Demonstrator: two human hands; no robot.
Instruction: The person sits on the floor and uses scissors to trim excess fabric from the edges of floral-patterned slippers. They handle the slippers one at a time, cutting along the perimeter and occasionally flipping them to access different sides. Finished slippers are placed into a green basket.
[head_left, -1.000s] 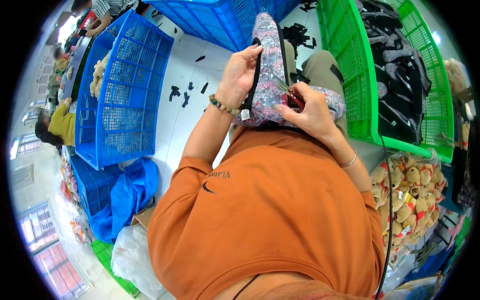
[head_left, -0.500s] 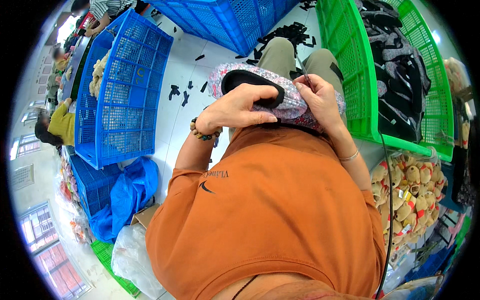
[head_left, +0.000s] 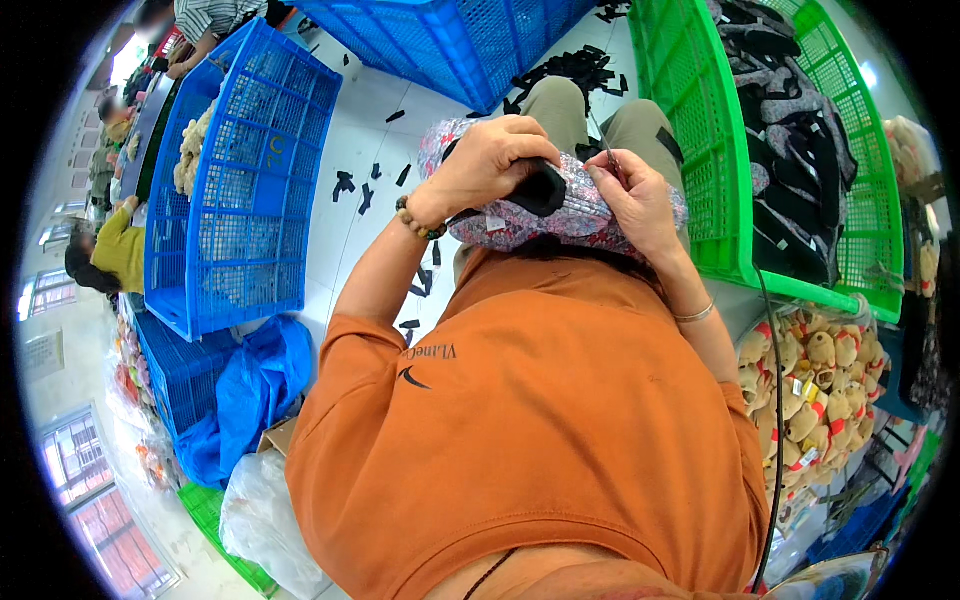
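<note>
A knitted slipper (head_left: 585, 205), multicoloured in grey, white and red with a black lining, lies across my lap. My left hand (head_left: 487, 160) is closed on the slipper at its opening, fingers hooked over the edge and partly hidden; a small white label shows below them. My right hand (head_left: 640, 208), at the slipper's right end, is closed in a pinch round a slim metal tool (head_left: 604, 140) that looks like scissors. Its pointed end reaches up between my knees, and its handle is mostly covered by my fingers.
At my right stands a green crate (head_left: 700, 130) full of dark slippers, with bagged tan plush pieces (head_left: 815, 390) below it. Blue crates (head_left: 255, 190) stand left and ahead. Black scraps (head_left: 580, 70) litter the floor. A black cable (head_left: 778, 430) hangs beside my right arm. Other people sit far left.
My left hand has moved up over the slipper's opening, its fingers now curled in. The slipper has turned so that its white label shows. My right hand has barely moved.
</note>
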